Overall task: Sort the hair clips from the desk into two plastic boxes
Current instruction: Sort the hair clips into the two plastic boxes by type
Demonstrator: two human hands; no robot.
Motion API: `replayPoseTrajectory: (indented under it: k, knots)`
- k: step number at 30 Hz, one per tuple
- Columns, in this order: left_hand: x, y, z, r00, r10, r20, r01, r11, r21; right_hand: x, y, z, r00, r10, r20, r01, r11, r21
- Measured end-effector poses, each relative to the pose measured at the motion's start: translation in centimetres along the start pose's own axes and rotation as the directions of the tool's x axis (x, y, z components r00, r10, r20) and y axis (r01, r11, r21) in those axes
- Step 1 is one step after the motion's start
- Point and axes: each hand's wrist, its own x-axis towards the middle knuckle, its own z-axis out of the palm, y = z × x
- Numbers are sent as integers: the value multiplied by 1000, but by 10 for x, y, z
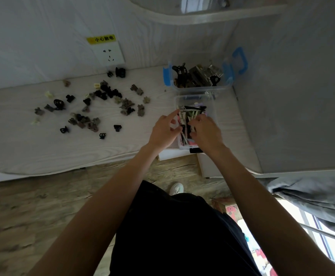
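Fingers of both hands are curled over the near plastic box (pixel 212 104), seemingly gathered on flat clips (pixel 188 116) standing in it; whether a clip is truly pinched or only touched cannot be told, since the fingertips are hidden among the contents. Only the left hand (pixel 165 130) shows a forefinger stretched toward the box's far left corner, while the right hand (pixel 206 130) is bent down over the middle of the pile.

That box is set near the desk's front edge, right of centre, and is packed with long, flat, pale and dark clips. Just behind it, against the wall, the far plastic box (pixel 200 88) with blue latches is seen holding dark and metallic pieces. Many small claw clips (pixel 107 92), black, brown and cream, are still scattered across the desk (pixel 43 148) to the left, well apart from both boxes, so the sorting is judged far from finished.

For the step in hand, the flat clips are best laid parallel and pressed level, so that room is kept; the box should be steadied by one hand, as it sits close to the edge. A wall socket (pixel 108 53) under a yellow warning label (pixel 101 39) is visible above the scatter.
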Motion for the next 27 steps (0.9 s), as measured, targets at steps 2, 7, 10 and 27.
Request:
replayPoseTrajectory:
  k: [2, 7, 10, 27]
  knots:
    - [0, -1, -1, 1000, 9, 1, -9, 1000, -3, -2, 7, -7, 998, -17, -55, 13, 997, -77]
    - [-2, 1, -4, 1000, 18, 17, -18, 1000, -13, -2, 22, -26, 994, -67, -91, 63, 997, -42]
    - [-7, 0, -11, 999, 50, 7, -50, 999, -18, 1, 11, -32, 980, -84, -183, 104, 989, 102]
    - [-83, -183, -196, 733, -479, -483, 573, 818, 58, 119, -136, 54, 980, 185, 73, -198, 921, 335]
